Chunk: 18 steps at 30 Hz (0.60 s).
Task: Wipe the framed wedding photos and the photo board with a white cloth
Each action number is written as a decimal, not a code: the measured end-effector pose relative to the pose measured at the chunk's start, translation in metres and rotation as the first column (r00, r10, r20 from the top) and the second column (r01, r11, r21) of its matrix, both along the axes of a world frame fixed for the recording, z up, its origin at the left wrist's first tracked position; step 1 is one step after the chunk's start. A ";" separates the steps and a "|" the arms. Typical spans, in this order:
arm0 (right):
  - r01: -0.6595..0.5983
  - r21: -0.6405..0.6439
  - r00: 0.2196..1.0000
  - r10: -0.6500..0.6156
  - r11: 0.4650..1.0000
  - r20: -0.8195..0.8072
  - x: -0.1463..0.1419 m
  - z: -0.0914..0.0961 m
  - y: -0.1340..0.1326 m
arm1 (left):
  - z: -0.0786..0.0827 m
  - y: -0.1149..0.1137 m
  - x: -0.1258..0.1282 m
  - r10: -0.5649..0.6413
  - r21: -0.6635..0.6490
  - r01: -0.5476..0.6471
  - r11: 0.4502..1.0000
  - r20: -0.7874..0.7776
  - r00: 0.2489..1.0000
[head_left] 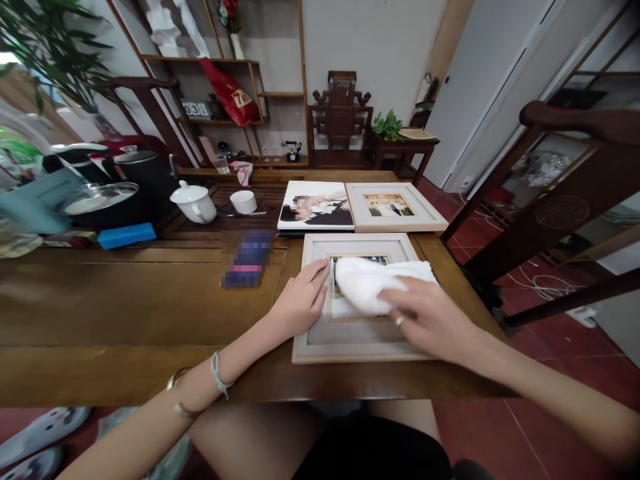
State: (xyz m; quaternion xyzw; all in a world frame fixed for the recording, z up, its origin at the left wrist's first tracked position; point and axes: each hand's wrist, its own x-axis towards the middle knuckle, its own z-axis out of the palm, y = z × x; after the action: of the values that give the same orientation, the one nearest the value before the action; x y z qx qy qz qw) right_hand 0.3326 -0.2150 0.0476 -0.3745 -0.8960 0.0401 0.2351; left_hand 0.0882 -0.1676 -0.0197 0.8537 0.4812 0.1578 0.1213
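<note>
A light wood picture frame (300, 348) lies flat near the table's front edge, with a photo (336, 283) behind its pale mat. On the frame's left side rests my left hand (301, 297), fingers stretched out over the rim. My right hand (430, 313) is closed on a white cloth (365, 283) and presses it against the glass, hiding most of the photo. That hand is slightly blurred. Just behind lie a second wooden frame (423, 203) with a couple's photo and a white-edged photo panel (320, 190).
A blurred-out phone-like item (249, 260) lies left of the frame. Farther left are a lidded white cup (194, 203), a small white bowl (243, 202), a blue box (127, 235) and dark pots (143, 177). A wooden chair (565, 193) stands at the right.
</note>
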 end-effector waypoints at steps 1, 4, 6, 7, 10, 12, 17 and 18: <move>0.095 0.047 0.988 -0.089 0.994 -0.124 0.003 0.006 0.006 | 0.001 0.000 0.000 0.002 -0.008 -0.002 1.000 -0.005 1.000; 0.384 0.189 0.864 -0.279 0.904 -0.420 0.017 0.023 0.030 | 0.004 -0.002 0.000 0.011 -0.026 -0.011 1.000 -0.017 1.000; 0.477 0.348 0.830 -0.284 0.807 -0.479 0.024 0.033 0.049 | 0.004 -0.002 0.000 0.012 -0.026 -0.012 1.000 -0.020 1.000; 0.468 0.450 0.851 -0.252 0.760 -0.461 0.025 0.037 0.058 | 0.004 -0.002 0.000 0.011 -0.023 -0.012 1.000 -0.021 1.000; 0.257 0.659 0.965 -0.146 0.707 -0.219 0.016 0.035 0.082 | 0.003 -0.002 -0.001 0.007 -0.015 -0.007 1.000 -0.014 1.000; 0.095 0.646 0.993 -0.114 0.757 -0.012 0.000 0.026 0.095 | 0.002 -0.002 -0.001 0.006 -0.007 -0.007 1.000 -0.006 1.000; -0.139 0.453 0.939 -0.029 0.881 0.344 -0.050 -0.011 0.112 | 0.002 0.000 0.000 0.021 0.005 -0.021 1.000 -0.005 1.000; -0.161 0.415 0.923 -0.012 0.896 0.385 -0.058 -0.017 0.113 | 0.002 0.000 0.001 0.025 0.006 -0.025 1.000 -0.005 1.000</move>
State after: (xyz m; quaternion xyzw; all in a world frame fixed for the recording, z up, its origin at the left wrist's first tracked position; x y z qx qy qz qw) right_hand 0.2745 -0.1017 0.0306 -0.2771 -0.9240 -0.2262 0.1349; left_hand 0.0889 -0.1679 -0.0172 0.8483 0.4918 0.1586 0.1159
